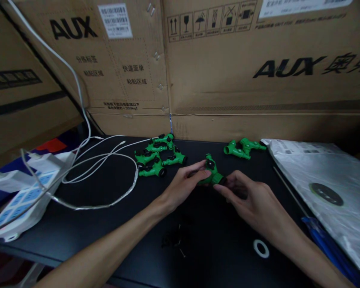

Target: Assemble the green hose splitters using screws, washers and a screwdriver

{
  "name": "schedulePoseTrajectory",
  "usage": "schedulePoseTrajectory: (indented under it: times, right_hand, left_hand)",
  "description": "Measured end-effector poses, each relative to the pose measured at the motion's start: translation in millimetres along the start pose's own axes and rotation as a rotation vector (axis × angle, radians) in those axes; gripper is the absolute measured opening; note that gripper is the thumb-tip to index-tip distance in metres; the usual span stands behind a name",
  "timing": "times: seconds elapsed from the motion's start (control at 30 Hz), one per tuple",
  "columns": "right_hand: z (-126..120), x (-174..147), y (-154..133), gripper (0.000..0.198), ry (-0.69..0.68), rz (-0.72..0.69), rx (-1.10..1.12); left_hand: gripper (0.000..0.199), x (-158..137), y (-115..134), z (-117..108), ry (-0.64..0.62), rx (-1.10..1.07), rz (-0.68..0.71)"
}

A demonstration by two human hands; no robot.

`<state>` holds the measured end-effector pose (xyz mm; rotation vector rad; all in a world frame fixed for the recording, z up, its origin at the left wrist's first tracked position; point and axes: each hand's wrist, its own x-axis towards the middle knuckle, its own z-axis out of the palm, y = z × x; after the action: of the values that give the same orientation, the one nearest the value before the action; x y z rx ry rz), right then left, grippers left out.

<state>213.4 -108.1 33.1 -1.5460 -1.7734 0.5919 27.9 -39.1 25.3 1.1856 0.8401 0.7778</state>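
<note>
My left hand is closed around a green Y-shaped hose splitter with a black knob, held above the dark tabletop. The fingers of my right hand pinch the black end of the same splitter; what lies between those fingertips is partly hidden. Several more green splitters with black parts lie clustered beyond my left hand. Farther right, green splitter bodies rest near the back of the table. Some small black parts lie in front, hard to make out, with thin pale pins among them.
A white ring lies near my right forearm. At the left stand a white power strip and loose white cables. A plastic-wrapped package covers the right side. Large cardboard boxes wall off the back.
</note>
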Motion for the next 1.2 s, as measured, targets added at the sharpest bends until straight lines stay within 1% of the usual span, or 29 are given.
schedulePoseTrajectory:
  times: [0.13,0.2,0.23,0.33,0.4,0.5,0.63,0.77,1.0,1.1,1.2]
  right_hand:
    - [-1.1,0.2,2.2,0.041,-0.175,0.150,0.132]
    - [-0.6,0.2,2.7,0.044,-0.237,0.189,0.165]
    - [-0.2,0.1,2.5,0.044,-0.247,0.198,0.160]
    - [1.8,-0.4,1.5,0.044,-0.235,0.192,0.051]
    - [3.6,-0.7,2.2,0.041,-0.223,0.173,-0.050]
    - [6.0,-1.5,6.8,0.035,-0.239,0.150,-0.161]
    - [6.4,-2.5,13.0,0.029,-0.290,0.168,-0.220]
    - [5.4,-2.0,12.8,0.026,-0.328,0.173,-0.256]
    - [7.7,-1.9,17.3,0.022,-0.297,0.100,-0.225]
    - [6.5,-1.7,17.4,0.018,-0.300,0.076,-0.214]
    - [4.7,-1.3,14.0,0.018,-0.316,0.067,-0.208]
  left_hand:
    - [0.062,0.0,2.7,-1.0,-0.014,0.119,0.038]
    - [0.060,-0.1,3.2,-2.1,-0.029,0.193,0.060]
    - [0.058,-0.2,3.0,-2.7,-0.039,0.237,0.072]
    - [0.053,-0.9,0.4,-4.6,-0.065,0.395,0.133]
    - [0.054,-2.2,-1.8,-5.4,-0.071,0.499,0.188]
    - [0.064,-4.8,-3.0,-5.3,-0.092,0.646,0.249]
    - [0.080,-6.7,-1.3,-4.7,-0.129,0.811,0.273]
    - [0.087,-5.5,-1.0,-5.7,-0.139,0.861,0.285]
    - [0.074,-5.0,0.7,-7.3,-0.172,0.904,0.341]
    - [0.074,-7.2,4.5,-8.7,-0.127,0.986,0.341]
    - [0.076,-8.5,7.4,-12.2,-0.060,1.077,0.349]
